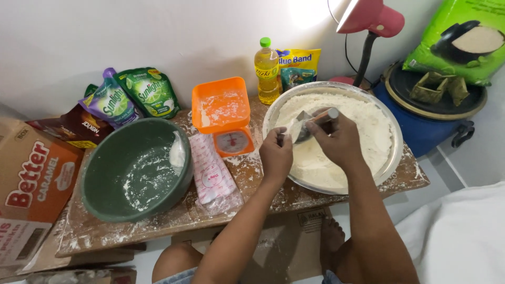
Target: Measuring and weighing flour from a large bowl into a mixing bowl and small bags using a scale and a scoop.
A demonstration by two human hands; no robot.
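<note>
Both hands met over the flour-filled metal bowl [386, 158]: the left hand [275, 153] pinched a small packet [294, 128], the right hand [339, 139] gripped a spoon [321, 117]. A slipped packet could have spilled powder beyond the rim.

arms: bare, no sleeves | wrists: no watch or bands | legs: blue denim shorts | feet: bare

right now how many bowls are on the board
2: a green plastic bowl at the left, dusted with flour, and a metal bowl of flour at the right, under both hands. None seems hidden.
</note>
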